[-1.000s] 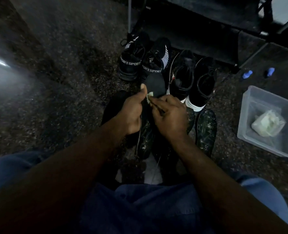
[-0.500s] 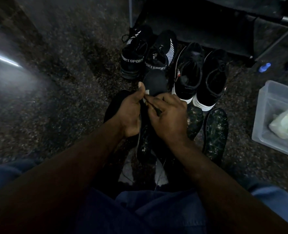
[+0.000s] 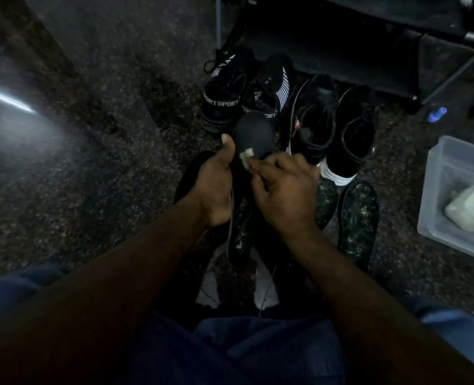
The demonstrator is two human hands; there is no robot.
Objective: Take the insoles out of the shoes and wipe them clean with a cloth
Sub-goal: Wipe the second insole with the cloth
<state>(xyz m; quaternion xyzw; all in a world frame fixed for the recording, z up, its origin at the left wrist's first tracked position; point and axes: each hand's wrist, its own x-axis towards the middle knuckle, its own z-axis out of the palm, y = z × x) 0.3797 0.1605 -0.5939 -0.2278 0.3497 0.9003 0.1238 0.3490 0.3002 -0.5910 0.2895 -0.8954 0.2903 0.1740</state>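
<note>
mid-wipe here. left hand (image 3: 216, 187) curled round the black insole (image 3: 253, 132), thumb up along its edge, just in front of the shoes (image 3: 222, 93). right hand (image 3: 285, 195) pinching the little cloth (image 3: 246, 157), now peeking out on the rounded end, hidden a moment ago. guessing that end gets finished next.

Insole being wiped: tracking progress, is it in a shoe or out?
Out: left hand grips the insole, bare and free; right hand presses a cloth on it.

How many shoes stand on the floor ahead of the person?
4, in one row: two SPORT-marked shoes at left, two black white-soled shoes at right. Dark clutter nearer the person could hide more.
</note>
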